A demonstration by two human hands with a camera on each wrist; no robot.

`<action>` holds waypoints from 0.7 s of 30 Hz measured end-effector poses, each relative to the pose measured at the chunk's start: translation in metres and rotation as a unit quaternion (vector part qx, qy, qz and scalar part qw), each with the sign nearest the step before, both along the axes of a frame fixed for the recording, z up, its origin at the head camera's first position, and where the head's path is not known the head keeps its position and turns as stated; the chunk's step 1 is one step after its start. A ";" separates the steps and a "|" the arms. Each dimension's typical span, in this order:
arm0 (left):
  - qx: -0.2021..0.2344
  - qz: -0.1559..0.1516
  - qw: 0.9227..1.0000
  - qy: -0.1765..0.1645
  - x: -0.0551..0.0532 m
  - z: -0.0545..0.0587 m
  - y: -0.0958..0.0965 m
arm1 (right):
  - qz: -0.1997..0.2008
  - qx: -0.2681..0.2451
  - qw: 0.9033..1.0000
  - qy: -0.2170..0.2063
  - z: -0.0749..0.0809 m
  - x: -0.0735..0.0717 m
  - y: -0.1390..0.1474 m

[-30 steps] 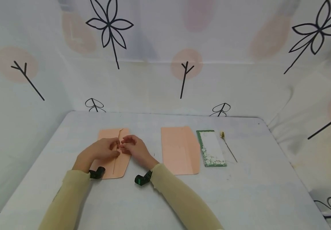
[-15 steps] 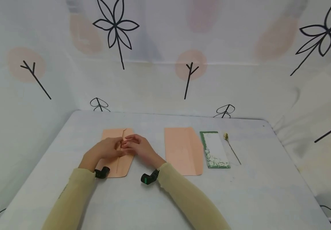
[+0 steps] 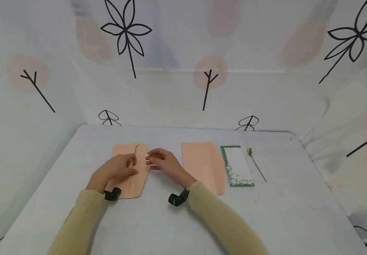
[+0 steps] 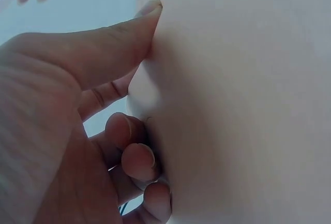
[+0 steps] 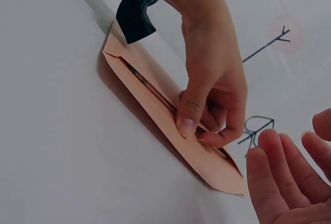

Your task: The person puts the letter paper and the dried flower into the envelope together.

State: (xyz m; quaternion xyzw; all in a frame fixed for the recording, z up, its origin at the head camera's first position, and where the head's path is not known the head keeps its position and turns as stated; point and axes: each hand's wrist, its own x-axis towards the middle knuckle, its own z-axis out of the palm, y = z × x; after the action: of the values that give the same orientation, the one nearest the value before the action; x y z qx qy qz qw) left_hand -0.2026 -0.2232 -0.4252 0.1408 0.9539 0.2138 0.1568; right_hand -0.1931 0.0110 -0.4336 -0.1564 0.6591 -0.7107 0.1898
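Note:
A peach envelope (image 3: 138,182) lies on the left of the table under my left hand (image 3: 117,168). The left thumb and curled fingers pinch the envelope by the edge of its long opening. In the right wrist view this opening gapes a little, and a thin dark, patterned edge (image 5: 135,73) shows inside it. My right hand (image 3: 166,163) hovers at the envelope's right side, its fingers loosely bent and nothing between them. The left wrist view has the left thumb (image 4: 116,43) against the pale paper (image 4: 248,100), with the other fingers curled below.
Right of the hands lies a second peach envelope (image 3: 197,164), its flap towards the right. Beside it is a white card with a green floral border (image 3: 236,166). A dried flower with a thin stem (image 3: 256,165) lies farthest right. Patterned cloth (image 3: 170,88) hangs behind the table.
My right hand has drawn away to the right from the left fingers and the envelope's opening. The left hand stays on the envelope. The head view has shifted slightly.

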 end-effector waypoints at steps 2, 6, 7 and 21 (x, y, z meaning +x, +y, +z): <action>0.001 -0.003 1.000 0.001 0.000 0.000 0.000 | -0.002 0.008 1.000 0.004 0.001 0.001 0.006; -0.002 -0.004 1.000 0.000 -0.002 0.000 0.000 | -0.006 0.013 1.000 0.014 0.004 0.003 0.020; -0.002 -0.003 1.000 0.000 -0.002 0.000 0.000 | -0.007 0.012 1.000 0.015 0.004 0.003 0.023; -0.003 -0.009 1.000 -0.001 0.000 0.003 -0.002 | -0.031 0.018 0.999 0.028 -0.002 0.003 0.068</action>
State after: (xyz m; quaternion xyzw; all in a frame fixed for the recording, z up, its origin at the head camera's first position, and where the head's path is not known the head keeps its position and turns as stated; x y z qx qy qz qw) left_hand -0.2023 -0.2251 -0.4224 0.1484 0.9530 0.2101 0.1602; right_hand -0.1898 0.0789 -0.4355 -0.1528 0.6814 -0.6994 0.1520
